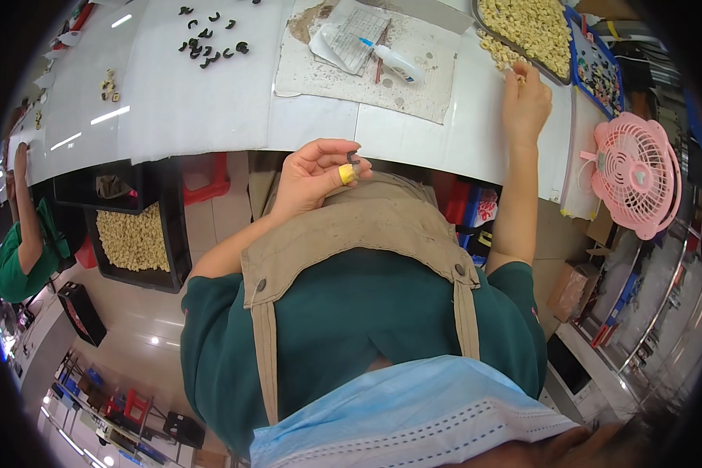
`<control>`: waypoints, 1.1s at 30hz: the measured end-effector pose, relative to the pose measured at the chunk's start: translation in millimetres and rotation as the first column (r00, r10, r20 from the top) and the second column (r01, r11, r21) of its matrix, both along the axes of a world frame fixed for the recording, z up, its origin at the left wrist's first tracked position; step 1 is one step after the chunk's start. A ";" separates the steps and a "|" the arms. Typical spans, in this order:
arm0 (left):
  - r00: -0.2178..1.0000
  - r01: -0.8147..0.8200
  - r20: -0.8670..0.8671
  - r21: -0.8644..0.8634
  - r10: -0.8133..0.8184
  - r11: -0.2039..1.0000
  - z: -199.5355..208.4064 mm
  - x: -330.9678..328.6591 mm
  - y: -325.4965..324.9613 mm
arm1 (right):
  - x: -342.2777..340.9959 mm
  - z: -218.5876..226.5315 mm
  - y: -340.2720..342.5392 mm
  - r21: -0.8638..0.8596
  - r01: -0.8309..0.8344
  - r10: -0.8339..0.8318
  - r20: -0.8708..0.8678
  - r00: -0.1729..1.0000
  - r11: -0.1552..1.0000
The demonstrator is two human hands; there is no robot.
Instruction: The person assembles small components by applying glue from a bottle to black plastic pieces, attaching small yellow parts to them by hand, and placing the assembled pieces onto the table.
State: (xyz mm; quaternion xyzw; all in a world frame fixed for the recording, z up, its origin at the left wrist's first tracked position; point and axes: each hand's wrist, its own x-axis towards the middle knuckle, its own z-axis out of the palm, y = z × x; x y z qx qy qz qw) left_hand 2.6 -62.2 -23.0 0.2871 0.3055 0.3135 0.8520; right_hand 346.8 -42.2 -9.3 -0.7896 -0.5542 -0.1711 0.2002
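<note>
Pinching a hook [352, 157] in our left hand [317, 171], we held our right hand [527, 104], grip unclear, by one-o'clock pieces [496, 51].

Glossy pale floor [136, 308] at near left, white table [210, 101] along the far side, red stool [220, 176] by it, shelves [649, 308] right

Along the near edge of the table [476, 121], we can pass between our left hand [313, 173] and right hand [528, 107]. Toward the far edge, a lane runs between the black pieces [207, 52] and the board [413, 101], whose bottle [400, 65] blocks us. By the far right corner, a heaped tray [555, 78] bars our way.
</note>
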 end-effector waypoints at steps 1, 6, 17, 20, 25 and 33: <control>1.000 0.003 -0.004 0.000 -0.003 1.000 0.1 0.6 -0.5 | 4.6 0.1 -1.3 0.002 -0.005 0.005 0.001 1.000 1.000; 0.998 0.062 -0.013 -0.035 -0.062 0.997 5.2 4.6 -0.2 | 1.6 2.2 -6.1 -0.104 -0.146 0.117 -0.243 0.963 0.984; 0.999 0.034 -0.025 -0.114 -0.037 0.993 7.7 8.1 -1.3 | -129.6 20.2 -42.5 0.262 -0.761 0.768 -0.468 0.438 0.593; 0.999 0.017 0.049 -0.079 -0.013 0.997 5.2 10.6 -2.7 | -143.2 15.9 -43.2 0.346 -0.782 0.839 -0.380 0.388 0.519; 0.999 0.036 0.025 -0.143 -0.032 0.989 1.3 10.4 -2.2 | -146.3 5.3 -44.9 0.303 -0.791 0.836 -0.333 0.436 0.532; 0.966 0.258 -0.015 -0.027 -0.259 0.966 7.4 -1.3 11.0 | -147.9 23.3 -44.0 0.244 -0.828 0.798 -0.500 0.338 0.504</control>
